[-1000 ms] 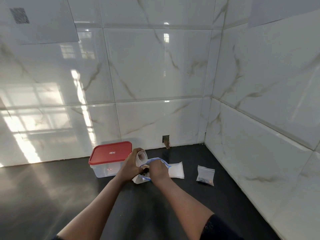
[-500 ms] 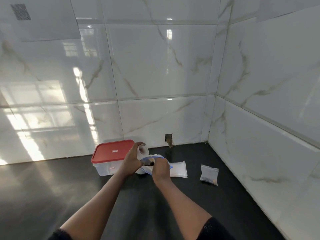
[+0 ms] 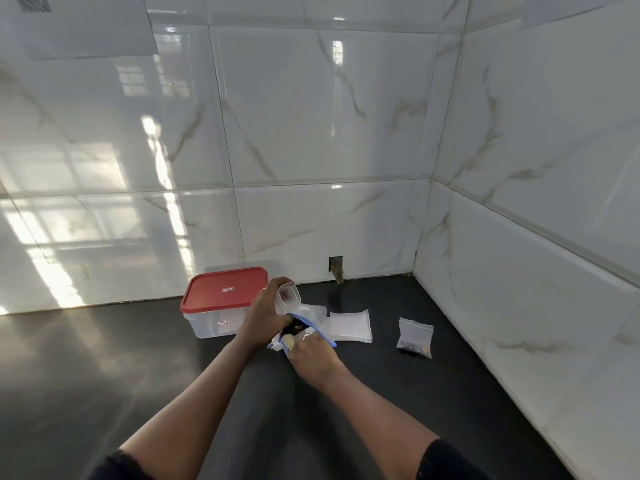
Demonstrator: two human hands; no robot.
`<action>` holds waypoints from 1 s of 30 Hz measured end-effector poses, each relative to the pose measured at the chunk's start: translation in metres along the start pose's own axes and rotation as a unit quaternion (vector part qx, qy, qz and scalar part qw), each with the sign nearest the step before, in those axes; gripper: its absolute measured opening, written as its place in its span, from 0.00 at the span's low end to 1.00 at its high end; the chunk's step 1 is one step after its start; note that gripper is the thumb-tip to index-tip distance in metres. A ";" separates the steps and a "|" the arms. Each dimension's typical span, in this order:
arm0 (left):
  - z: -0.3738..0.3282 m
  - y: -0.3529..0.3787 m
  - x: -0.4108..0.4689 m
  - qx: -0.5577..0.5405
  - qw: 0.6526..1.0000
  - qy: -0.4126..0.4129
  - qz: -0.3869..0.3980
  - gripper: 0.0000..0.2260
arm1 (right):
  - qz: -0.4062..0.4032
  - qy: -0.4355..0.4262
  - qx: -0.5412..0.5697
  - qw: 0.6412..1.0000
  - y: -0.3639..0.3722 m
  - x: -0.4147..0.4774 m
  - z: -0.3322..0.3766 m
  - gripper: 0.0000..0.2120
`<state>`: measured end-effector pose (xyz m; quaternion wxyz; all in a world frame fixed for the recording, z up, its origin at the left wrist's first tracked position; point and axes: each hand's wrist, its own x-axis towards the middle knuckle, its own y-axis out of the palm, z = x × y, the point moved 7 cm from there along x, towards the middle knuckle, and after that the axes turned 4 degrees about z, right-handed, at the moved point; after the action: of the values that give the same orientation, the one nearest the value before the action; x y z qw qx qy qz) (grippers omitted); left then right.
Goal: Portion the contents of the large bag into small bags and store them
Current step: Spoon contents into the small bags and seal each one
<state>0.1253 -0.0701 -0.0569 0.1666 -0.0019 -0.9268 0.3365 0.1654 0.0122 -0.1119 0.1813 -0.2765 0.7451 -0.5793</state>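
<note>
Contents of large bag (image 3: 277, 344) indistinct

Dark glossy tabletop (image 3: 104, 375), set in a corner: back wall (image 3: 311, 116) and right wall (image 3: 536, 168), both large white marble-look tiles with grey-brown veining. Small rectangular cutout (image 3: 335, 266) in the back wall's bottom tile, just above the tabletop edge. Bright window reflection (image 3: 86, 223) on the left tiles, spilling onto the tabletop; flat grey panel (image 3: 86, 26) top left.

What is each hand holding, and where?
Left hand grips the small clear bag by its lower part, mouth up. Right hand is in the mouth of the large bag; its hold cannot be told.
</note>
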 end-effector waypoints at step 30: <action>0.013 0.011 0.007 -0.087 0.995 -0.046 0.035 0.28 | 0.061 0.169 0.204 0.962 -0.015 0.004 -0.033 0.16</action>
<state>0.1130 -0.0691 -0.0712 0.1113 -0.0337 -0.9587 0.2596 0.1458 0.0319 -0.0888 0.1406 -0.0858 0.6466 -0.7448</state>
